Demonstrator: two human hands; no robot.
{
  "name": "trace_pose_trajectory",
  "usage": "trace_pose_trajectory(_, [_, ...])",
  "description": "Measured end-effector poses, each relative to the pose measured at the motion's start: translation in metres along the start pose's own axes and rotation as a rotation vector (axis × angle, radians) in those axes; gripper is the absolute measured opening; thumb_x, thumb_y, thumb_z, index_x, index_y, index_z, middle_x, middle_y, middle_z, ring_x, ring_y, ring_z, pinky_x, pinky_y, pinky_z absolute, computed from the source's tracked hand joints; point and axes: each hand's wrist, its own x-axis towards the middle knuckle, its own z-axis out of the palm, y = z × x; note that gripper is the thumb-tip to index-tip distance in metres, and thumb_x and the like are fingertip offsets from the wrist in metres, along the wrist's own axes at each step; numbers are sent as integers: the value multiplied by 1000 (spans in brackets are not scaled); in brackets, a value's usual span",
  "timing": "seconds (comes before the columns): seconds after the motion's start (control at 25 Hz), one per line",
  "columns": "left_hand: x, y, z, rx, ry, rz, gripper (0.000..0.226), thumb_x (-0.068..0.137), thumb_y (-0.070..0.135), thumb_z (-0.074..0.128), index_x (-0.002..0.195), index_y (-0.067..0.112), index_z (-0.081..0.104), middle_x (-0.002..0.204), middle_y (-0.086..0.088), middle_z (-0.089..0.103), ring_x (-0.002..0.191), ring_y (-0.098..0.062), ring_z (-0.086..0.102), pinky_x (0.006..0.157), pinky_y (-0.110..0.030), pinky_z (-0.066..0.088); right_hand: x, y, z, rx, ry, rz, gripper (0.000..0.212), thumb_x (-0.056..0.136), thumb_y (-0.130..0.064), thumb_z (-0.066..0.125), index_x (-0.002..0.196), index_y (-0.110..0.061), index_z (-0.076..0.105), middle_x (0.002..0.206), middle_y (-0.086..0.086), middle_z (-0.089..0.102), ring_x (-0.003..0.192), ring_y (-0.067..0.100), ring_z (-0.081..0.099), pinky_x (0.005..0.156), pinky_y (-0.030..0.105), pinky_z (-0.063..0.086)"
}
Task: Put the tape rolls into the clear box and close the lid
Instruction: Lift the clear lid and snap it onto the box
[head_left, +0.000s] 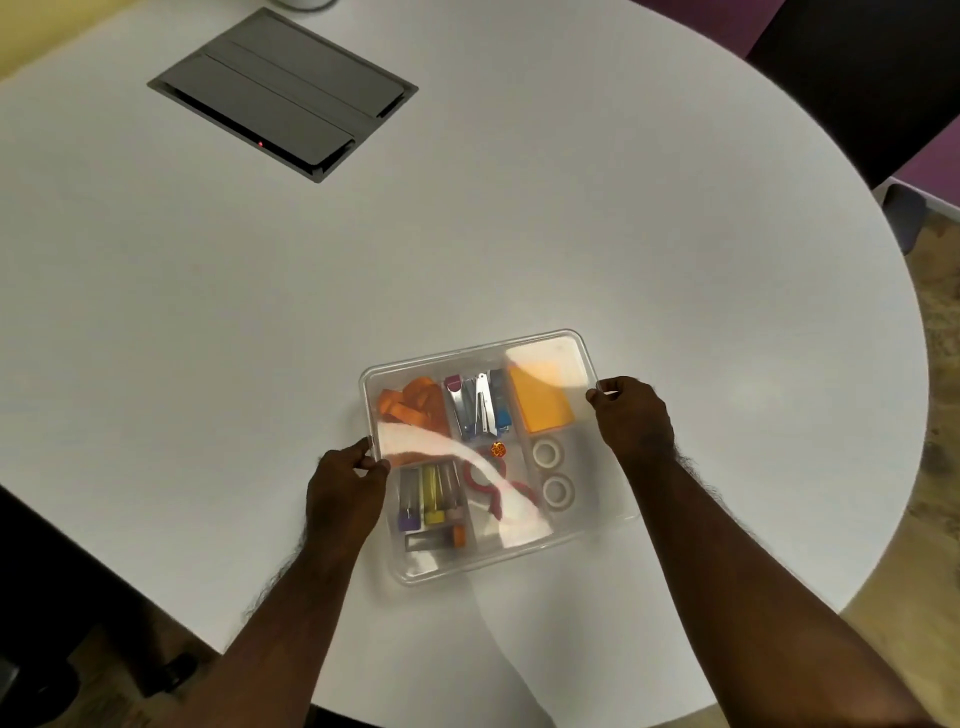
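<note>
Resting between both hands, the clear lid (488, 364) is pinched by the left hand (345, 491) and right hand (631, 415) over the box (519, 558); two tape rolls (553, 470) lie inside.

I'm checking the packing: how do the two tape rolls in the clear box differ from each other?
The far tape roll lies nearer the orange pad; the near tape roll lies closer to the person. The near tape roll looks slightly larger, though that may just be the camera angle. Both are white, lie flat with the hole up, and share the right compartment of the clear box.
</note>
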Motion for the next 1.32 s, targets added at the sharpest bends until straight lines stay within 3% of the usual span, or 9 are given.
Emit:
trace_pose_trajectory(0.12, [1, 2, 4, 75, 46, -1, 40, 87, 21, 65, 126, 13, 61, 113, -12, 60, 100, -33, 64, 84, -36, 48, 3, 1, 6, -20, -8, 10, 27, 85, -40, 61, 108, -26, 67, 115, 1, 69, 108, 27, 61, 87, 36, 48])
trace_pose_trajectory(0.24, [3, 4, 5, 132, 32, -15, 37, 87, 18, 63, 124, 11, 63, 116, -14, 65, 103, -32, 63, 85, -38, 49, 3, 2, 11, -24, -9, -2, 27, 86, -39, 60, 109, -24, 67, 115, 2, 69, 107, 27, 62, 85, 34, 48])
trace_pose_trajectory(0.52, [15, 2, 3, 136, -5, 18, 27, 87, 15, 61, 112, 15, 70, 101, -12, 74, 79, -26, 65, 73, -30, 49, 5, 7, 13, -1, -30, -4, 31, 87, -38, 61, 113, -21, 67, 114, 4, 70, 107, 28, 62, 88, 37, 48])
trace_pose_trajectory(0.68, [21, 0, 1, -94, -87, -138, 28, 87, 13, 61, 114, 18, 65, 92, -9, 71, 77, -29, 67, 75, -47, 60, 14, 9, 14, 104, -105, -24, 34, 89, -35, 62, 116, -15, 66, 116, 8, 69, 107, 28, 64, 93, 36, 48])
trace_pose_trajectory(0.84, [22, -3, -3, -264, -145, -195, 23, 87, 8, 63, 109, 17, 64, 83, -6, 67, 66, -21, 61, 58, -34, 56, 29, -1, 10, 269, -207, -34, 47, 89, -39, 62, 128, -13, 59, 122, 8, 64, 110, 25, 61, 97, 41, 50])
trace_pose_trajectory(1.0, [24, -4, -5, -353, -185, -243, 22, 88, 9, 64, 106, 21, 63, 88, -6, 68, 75, -23, 64, 62, -35, 56, 49, -21, 11, 322, -277, -77, 40, 93, -36, 56, 117, -5, 66, 101, 5, 63, 92, 19, 54, 74, 28, 44])
trace_pose_trajectory(1.2, [24, -8, -4, -385, -183, -244, 24, 87, 11, 65, 108, 21, 64, 93, -9, 69, 84, -27, 64, 75, -45, 58, 66, -39, 17, 325, -309, 4, 51, 91, -46, 55, 103, 2, 65, 89, 13, 61, 77, 28, 54, 68, 37, 46])
trace_pose_trajectory(1.32, [25, -10, -2, -385, -173, -234, 25, 87, 10, 65, 109, 22, 64, 89, -9, 68, 82, -27, 64, 79, -48, 58, 74, -40, 17, 400, -361, 118, 53, 86, -47, 62, 106, 1, 62, 92, 11, 57, 82, 28, 53, 74, 39, 47])
